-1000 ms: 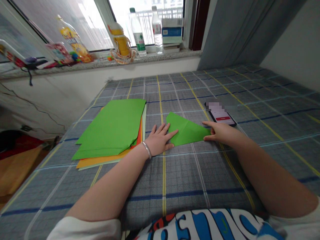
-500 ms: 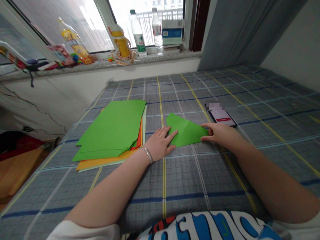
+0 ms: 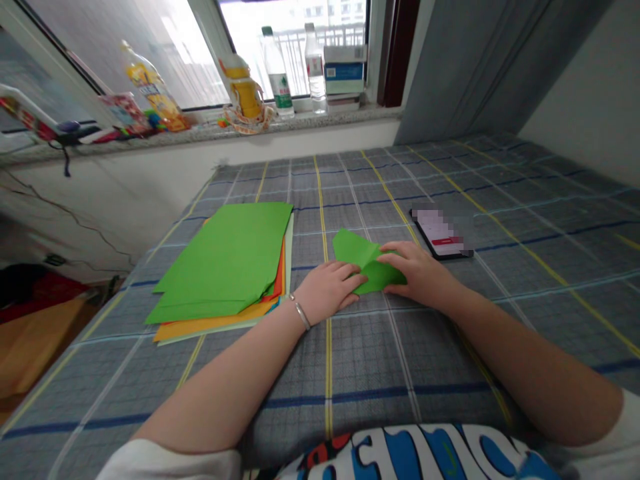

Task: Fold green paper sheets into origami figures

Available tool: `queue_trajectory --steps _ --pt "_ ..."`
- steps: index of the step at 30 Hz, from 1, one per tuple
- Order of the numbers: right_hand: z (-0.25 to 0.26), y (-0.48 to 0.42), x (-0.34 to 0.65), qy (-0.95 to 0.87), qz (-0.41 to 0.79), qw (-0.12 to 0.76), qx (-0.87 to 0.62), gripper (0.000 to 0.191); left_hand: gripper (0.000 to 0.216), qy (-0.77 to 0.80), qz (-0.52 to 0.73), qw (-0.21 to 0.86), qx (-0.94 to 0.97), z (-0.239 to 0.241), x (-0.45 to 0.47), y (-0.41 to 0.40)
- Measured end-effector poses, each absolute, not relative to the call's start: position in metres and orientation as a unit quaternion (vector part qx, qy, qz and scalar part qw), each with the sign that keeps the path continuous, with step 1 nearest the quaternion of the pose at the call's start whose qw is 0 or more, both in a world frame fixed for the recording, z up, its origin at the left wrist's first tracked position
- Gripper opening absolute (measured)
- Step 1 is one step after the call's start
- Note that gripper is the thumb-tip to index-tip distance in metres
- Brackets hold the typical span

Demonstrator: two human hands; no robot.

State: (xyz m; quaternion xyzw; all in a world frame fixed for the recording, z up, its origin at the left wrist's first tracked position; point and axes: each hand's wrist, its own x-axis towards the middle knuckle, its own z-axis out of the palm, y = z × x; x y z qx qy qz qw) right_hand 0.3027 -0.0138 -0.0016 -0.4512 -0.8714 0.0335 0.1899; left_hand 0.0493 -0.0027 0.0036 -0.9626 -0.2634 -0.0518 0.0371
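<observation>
A folded piece of green paper (image 3: 349,245) lies on the plaid cloth between my hands, its right part bent up toward the left. My right hand (image 3: 417,270) grips that right part, with fingers over the top and thumb near the lower edge. Against the paper's lower left rests my left hand (image 3: 330,288), fingers stretched out over it and thumb apart, a silver bracelet at the wrist. Part of the paper is hidden under the fingers of both hands.
A stack of coloured paper sheets (image 3: 225,257), green on top, lies to the left. Beyond my right hand is a phone (image 3: 440,233) with a lit screen. Bottles (image 3: 280,83), a yellow cup (image 3: 246,93) and boxes (image 3: 344,72) stand on the windowsill (image 3: 200,137).
My right hand has moved left, bringing the paper's right corner over toward the middle. My left hand has shifted slightly right and its fingers have drawn closer together.
</observation>
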Motion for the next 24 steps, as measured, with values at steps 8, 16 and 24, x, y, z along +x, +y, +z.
queue_trajectory --steps 8,16,24 --pt "0.001 -0.016 0.299 -0.917 0.016 0.183 -0.354 0.018 0.032 -0.257 -0.066 0.032 -0.964 0.001 0.049 -0.002" --pt "0.005 -0.021 0.281 -0.928 0.011 0.138 -0.345 0.016 0.021 -0.223 -0.029 0.118 -0.967 0.007 0.057 -0.008" --pt "0.006 -0.028 0.266 -0.901 -0.035 0.116 -0.416 0.018 0.026 -0.259 -0.068 0.116 -0.956 0.001 0.058 -0.005"
